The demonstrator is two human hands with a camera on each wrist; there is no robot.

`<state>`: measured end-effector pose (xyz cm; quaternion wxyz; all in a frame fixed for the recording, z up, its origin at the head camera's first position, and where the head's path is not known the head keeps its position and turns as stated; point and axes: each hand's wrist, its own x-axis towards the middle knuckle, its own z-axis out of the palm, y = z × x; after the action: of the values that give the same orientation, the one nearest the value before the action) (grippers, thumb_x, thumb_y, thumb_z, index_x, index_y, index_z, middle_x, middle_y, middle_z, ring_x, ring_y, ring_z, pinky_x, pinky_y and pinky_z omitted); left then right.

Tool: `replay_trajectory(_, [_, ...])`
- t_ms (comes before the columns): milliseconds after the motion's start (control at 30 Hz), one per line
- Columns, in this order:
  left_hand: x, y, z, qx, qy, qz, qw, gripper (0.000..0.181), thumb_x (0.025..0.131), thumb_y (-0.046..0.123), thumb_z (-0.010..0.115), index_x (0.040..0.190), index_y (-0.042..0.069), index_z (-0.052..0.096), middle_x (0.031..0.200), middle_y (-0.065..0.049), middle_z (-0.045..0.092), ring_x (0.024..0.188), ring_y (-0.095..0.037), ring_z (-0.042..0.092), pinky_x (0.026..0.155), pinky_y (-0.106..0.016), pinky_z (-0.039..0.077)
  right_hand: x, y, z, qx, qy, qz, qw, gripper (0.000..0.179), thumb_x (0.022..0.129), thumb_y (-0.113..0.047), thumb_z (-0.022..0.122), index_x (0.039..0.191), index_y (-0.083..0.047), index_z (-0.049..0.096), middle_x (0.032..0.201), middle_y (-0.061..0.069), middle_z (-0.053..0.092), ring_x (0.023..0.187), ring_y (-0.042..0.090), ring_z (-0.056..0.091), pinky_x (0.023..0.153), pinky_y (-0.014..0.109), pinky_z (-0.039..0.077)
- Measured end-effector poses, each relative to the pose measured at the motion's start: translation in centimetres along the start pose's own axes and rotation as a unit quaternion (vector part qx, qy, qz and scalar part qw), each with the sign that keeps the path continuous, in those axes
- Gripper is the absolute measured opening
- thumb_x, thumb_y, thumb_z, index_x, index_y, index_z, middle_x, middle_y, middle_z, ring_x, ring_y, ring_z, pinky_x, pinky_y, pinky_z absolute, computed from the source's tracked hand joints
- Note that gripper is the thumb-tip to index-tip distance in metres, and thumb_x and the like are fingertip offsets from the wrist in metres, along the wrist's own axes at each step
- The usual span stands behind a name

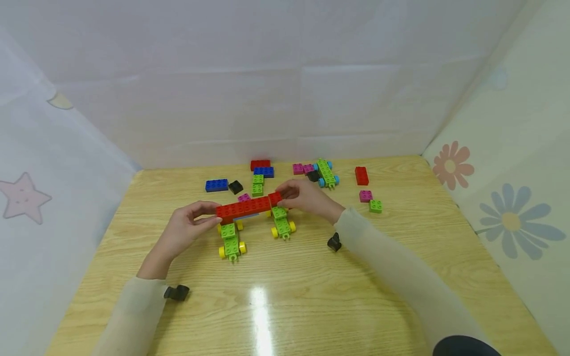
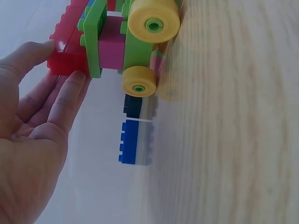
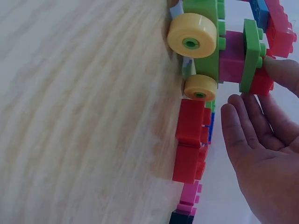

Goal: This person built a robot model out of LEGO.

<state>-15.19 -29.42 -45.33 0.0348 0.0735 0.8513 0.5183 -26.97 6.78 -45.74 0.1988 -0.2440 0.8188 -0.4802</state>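
Observation:
A row of red bricks (image 1: 245, 206) bridges two green wheeled bases with yellow wheels, the left base (image 1: 231, 244) and the right base (image 1: 282, 226). My left hand (image 1: 181, 228) pinches the row's left end, thumb on one side and fingers beneath in the left wrist view. At the other end, my right hand (image 1: 309, 199) holds a short red brick (image 3: 261, 83) between thumb and fingers. Under it, a green plate (image 3: 251, 56) sits on a magenta brick (image 3: 232, 58) above the base. Part of a blue brick (image 3: 259, 15) shows under the red row.
Behind the build lie blue bricks (image 1: 216, 185), green bricks (image 1: 258, 185), magenta bricks (image 1: 303, 169) and a black piece (image 1: 235, 187). A green car base with blue wheels (image 1: 326, 173) stands back right. Farther right are a red brick (image 1: 361, 176), a magenta brick (image 1: 365, 196) and a green brick (image 1: 376, 206).

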Motion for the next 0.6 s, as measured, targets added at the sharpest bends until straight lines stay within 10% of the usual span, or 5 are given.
replay_trajectory(600, [0.1,-0.2,0.3,-0.009,0.000,0.002,1.0000,0.039,0.108,0.022,0.078,0.143,0.005,0.070,0.144,-0.020,0.071,0.120,0.000,0.067,0.097,-0.012,0.060,-0.2,-0.8,1.5,-0.023,-0.013,-0.012,0.9996,0.039,0.102,-0.025,0.086,0.137,-0.014,0.075,0.128,0.002,0.079,0.117,0.019,0.076,0.110,0.040,0.063])
